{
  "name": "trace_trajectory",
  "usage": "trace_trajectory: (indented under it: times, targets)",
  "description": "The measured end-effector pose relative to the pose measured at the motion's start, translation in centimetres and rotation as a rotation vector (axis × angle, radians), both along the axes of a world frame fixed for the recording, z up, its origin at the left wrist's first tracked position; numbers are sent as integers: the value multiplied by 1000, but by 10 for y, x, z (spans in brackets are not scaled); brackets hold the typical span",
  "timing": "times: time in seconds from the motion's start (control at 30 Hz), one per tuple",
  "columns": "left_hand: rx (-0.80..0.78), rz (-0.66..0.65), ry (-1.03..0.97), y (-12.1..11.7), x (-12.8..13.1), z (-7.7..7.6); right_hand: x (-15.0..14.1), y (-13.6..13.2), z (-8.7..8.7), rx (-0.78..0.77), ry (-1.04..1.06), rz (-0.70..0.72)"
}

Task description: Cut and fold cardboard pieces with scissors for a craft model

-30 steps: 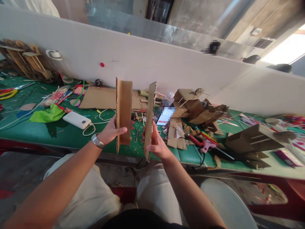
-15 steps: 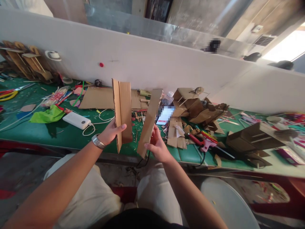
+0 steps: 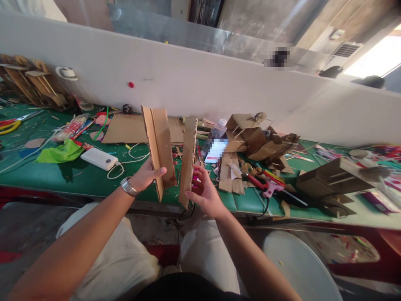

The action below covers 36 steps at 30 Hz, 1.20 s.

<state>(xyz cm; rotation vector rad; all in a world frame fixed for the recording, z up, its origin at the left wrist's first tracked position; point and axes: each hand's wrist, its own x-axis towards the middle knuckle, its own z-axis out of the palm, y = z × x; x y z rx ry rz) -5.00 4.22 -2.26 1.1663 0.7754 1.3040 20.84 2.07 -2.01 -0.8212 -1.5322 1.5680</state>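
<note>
My left hand [image 3: 149,175] grips a folded cardboard piece [image 3: 163,146] near its lower end, with the thumb across its inner face. The piece stands upright, bent lengthwise along a crease. In my right hand [image 3: 203,190] is a narrow flat cardboard strip [image 3: 189,154], pinched between thumb and fingers at its lower right edge. The strip is held upright beside the folded piece, with a small gap between them. Both are held up in front of the green table [image 3: 125,175]. The fingers of my left hand are partly hidden behind the cardboard.
A white power bank [image 3: 99,159] with a cable lies left, near a green cloth [image 3: 62,151]. To the right are a lit phone [image 3: 216,150], a bottle [image 3: 219,128], a pink glue gun [image 3: 272,189] and cardboard models [image 3: 338,177]. Scissors [image 3: 19,122] lie far left.
My right hand has brought the strip left, closer to the folded piece, and turned it more upright. The folded piece in my left hand has tilted slightly, its top leaning left.
</note>
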Motion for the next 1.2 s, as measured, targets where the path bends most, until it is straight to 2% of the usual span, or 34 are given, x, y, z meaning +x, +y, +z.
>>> trace_trajectory:
  times: [0.1, 0.23, 0.33, 0.5, 0.63, 0.77, 0.9, 1.03, 1.2]
  targets:
    - [13, -14, -7, -1, 6, -4, -6, -5, 2, 84, -70, 0]
    - [32, -84, -87, -8, 24, -5, -18, -9, -3, 305, -181, -151]
    - [34, -113, -150, -13, 35, -5, -24, -9, -13, 392, -249, -221]
    - [-11, -39, -124, -15, 36, -11, -30, -9, -23, 457, -302, -194]
    - [-39, 23, -97, -15, 32, -11, -32, -9, -18, 531, -301, -195]
    - [-42, 69, -113, -16, 29, 0, -34, -9, -9, 537, -380, -222]
    - [-46, 65, -135, -16, 24, 7, -40, -11, -6, 510, -423, -147]
    - [-69, 84, -147, -16, 21, 5, -48, -15, -8, 495, -418, -111]
    - [-8, 102, -158, -16, 20, 2, -48, -21, -9, 458, -432, -99]
